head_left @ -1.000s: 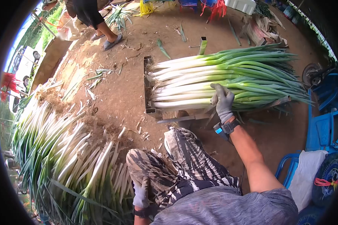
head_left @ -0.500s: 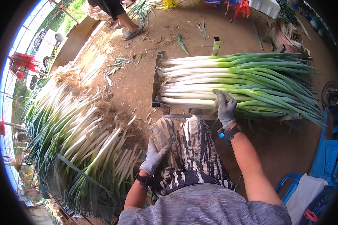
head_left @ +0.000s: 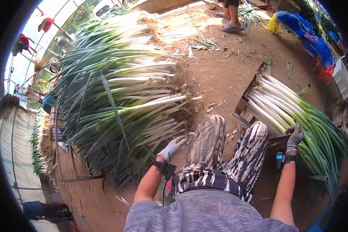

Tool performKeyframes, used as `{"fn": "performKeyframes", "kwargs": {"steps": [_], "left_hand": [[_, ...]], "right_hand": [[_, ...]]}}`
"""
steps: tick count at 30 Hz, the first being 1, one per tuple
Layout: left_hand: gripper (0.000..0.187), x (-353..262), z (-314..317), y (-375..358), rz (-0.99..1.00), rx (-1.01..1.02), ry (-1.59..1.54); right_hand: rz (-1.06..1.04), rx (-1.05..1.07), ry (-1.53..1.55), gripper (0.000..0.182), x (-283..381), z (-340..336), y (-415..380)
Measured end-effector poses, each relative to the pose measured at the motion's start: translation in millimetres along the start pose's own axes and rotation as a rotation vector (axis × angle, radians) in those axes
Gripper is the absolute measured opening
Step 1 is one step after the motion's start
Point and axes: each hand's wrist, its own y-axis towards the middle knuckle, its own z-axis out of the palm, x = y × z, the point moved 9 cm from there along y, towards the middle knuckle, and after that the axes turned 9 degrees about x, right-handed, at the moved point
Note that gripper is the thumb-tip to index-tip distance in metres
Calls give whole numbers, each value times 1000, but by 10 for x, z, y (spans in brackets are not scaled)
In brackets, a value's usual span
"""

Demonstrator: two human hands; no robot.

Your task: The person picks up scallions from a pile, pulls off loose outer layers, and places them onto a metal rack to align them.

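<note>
My left hand (head_left: 173, 149), in a grey work glove, is stretched out low beside the large heap of long green onions (head_left: 143, 104), its fingers extended and nothing in them. The heap's white root ends point toward my knees and its dark green leaves fan out to the left. On my right, a trimmed-looking bundle of long green onions (head_left: 294, 104) lies in a metal rack (head_left: 251, 91), white ends against the end plate. Resting against the near side of that bundle, where white turns green, is my gloved right hand (head_left: 296, 136), fingers extended.
Another person's legs (head_left: 231, 15) in sandals stand at the far side. Blue and red plastic ties (head_left: 317, 46) hang at the upper right, near a white foam box (head_left: 342, 77). A plastic crate (head_left: 57, 125) stands left of the heap. Leaf scraps (head_left: 207, 44) litter the dirt floor.
The view has turned left, bringing more of the heap into sight. My left hand has moved from my knee toward the heap; my right hand stays at the racked bundle.
</note>
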Motion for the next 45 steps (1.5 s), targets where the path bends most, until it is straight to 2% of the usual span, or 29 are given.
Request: {"fn": "performKeyframes", "kwargs": {"steps": [3, 6, 7, 8, 10, 13, 15, 16, 18, 20, 21, 22, 24, 25, 28, 31, 34, 40, 41, 42, 44, 45], "left_hand": [[47, 1030, -612, -356, -132, -217, 14], [45, 936, -973, -806, -130, -432, 17], [44, 787, -1187, -898, -121, -552, 145], [40, 267, -1330, -1054, -161, -651, 271], [35, -4, -1820, -989, 228, -874, 683], [46, -840, -2205, -806, 189, -889, 1163], [56, -951, -2475, -536, 45, -833, 1392], [56, -922, -2589, -374, -85, -784, 1525], [45, -602, -2896, -58, -247, -654, 1531], [26, -437, -3059, 147, -524, -631, 1557], [14, -471, -3060, 219, -516, -709, 1626], [14, -401, -3090, 278, -566, -710, 1593], [15, -262, -3007, 343, -544, -646, 1591], [17, -180, -2863, 341, -625, -551, 1581], [18, 114, -2379, 228, -602, -432, 1605], [17, 576, -2204, -114, -797, -380, 1420], [17, 941, -1950, -465, -821, -362, 1238], [34, 1329, -1094, -719, -691, -338, 922], [35, 1411, -995, -691, -625, -386, 876], [35, 1504, -900, -624, -688, -328, 899], [42, 1531, -717, -443, -571, -255, 889], [45, 1570, -708, -335, -598, -270, 907]], "right_hand": [[15, 1, -31, 38, 74, 21, -29], [50, -33, -46, 39, 66, -28, -3], [36, -10, -47, 39, 34, -62, 24], [22, 11, -52, 40, -2, -104, 52], [21, -57, -51, 39, -50, -155, 68], [52, -75, -61, 38, -19, -209, 23], [69, -58, -59, 37, 44, -131, -25], [41, -42, -71, 37, 31, -143, -11], [37, -98, -26, 37, -97, -264, 29], [26, -115, -50, 37, -37, -229, -2], [32, -111, -61, 37, -2, -198, -17], [42, -107, -72, 36, 26, -165, -39], [49, -108, -76, 36, 85, -111, -51], [60, -106, -77, 36, 89, -107, -75], [84, -112, -33, 35, 57, -122, -74], [39, -124, -57, 36, 65, -141, -45], [48, -99, -15, 37, 96, -74, -55], [75, -105, -64, 38, 172, 30, -84], [70, -104, -82, 38, 162, 9, -93], [60, -102, -101, 38, 171, 2, -71], [59, -110, -139, 39, 157, -32, -53], [64, -119, -157, 40, 187, -14, -65]]}}
